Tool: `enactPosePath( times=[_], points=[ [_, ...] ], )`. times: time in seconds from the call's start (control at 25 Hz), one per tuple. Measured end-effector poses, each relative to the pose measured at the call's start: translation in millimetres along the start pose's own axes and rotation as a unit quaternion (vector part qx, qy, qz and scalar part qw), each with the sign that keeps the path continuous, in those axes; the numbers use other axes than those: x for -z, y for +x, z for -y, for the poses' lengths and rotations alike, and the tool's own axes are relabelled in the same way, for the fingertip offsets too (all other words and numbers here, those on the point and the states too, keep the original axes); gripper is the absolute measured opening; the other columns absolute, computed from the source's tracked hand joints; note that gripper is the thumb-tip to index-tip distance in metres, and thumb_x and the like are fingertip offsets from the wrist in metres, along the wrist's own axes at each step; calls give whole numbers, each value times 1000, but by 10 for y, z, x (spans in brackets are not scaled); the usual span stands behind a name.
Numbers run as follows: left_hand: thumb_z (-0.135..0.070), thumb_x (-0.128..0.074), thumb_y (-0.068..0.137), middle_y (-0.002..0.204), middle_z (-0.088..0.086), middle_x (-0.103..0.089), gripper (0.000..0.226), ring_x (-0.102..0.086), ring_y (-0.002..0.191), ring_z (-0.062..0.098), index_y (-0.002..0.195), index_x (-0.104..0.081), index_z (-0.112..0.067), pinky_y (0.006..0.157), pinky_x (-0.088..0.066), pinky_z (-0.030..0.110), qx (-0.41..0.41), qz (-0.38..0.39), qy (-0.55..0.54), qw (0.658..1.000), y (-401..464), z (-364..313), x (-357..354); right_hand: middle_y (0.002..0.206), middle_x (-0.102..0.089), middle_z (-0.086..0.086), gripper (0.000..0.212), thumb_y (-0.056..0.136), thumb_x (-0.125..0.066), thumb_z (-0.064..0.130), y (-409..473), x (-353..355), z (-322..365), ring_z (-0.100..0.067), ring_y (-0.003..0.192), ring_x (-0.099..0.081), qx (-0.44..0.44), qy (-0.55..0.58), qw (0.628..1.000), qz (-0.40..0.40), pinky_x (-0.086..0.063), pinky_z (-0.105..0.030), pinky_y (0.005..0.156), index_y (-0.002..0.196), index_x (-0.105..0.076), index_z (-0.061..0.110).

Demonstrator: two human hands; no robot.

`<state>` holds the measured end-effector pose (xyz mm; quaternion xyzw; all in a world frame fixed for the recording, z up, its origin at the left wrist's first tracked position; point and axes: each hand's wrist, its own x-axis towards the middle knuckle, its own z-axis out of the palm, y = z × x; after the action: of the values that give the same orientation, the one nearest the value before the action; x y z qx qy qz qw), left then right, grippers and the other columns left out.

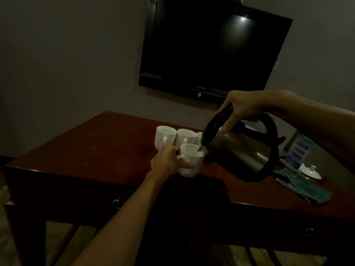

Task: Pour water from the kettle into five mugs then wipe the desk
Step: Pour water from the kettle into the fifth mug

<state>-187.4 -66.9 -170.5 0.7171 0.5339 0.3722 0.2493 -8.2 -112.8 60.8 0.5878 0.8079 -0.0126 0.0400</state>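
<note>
From the head view, the right hand [243,107] gripped the black handle of the steel kettle [242,150], tilted with its spout over the front mug [192,162]. The left hand [169,162] held that mug by its handle on the wooden desk [96,150]. Behind stood more white mugs [166,136]; a green cloth [305,189] lay right.

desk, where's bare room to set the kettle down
Free: the desk's left half, from the mugs to its left edge. Crowded: the right end, with cloth, white lid and blue card behind the kettle.
</note>
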Motion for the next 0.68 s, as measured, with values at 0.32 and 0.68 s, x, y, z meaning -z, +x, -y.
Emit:
enactPosePath(
  times=[0.32, 0.68],
  points=[
    [-36, -85, 71, 107, -2, -69, 48, -60, 96, 11, 110, -66, -17, 74, -49, 32, -12, -1, 0, 1000, -33, -20, 14, 71, -59, 6, 58, 75, -81, 26, 12, 10, -26, 3, 38, -55, 1, -4, 1000, -1, -38, -8, 36, 129, -63, 15],
    [-45, -84, 70, 111, -4, -70, 57, -66, 101, 13, 118, -64, -22, 84, -57, 44, -21, 4, 2, 1000, -40, 20, 12, 74, -57, 9, 56, 78, -79, 22, 13, 17, 19, 16, 37, -50, -2, 5, 1000, 6, -35, -5, 34, 131, -62, 12]
  ],
)
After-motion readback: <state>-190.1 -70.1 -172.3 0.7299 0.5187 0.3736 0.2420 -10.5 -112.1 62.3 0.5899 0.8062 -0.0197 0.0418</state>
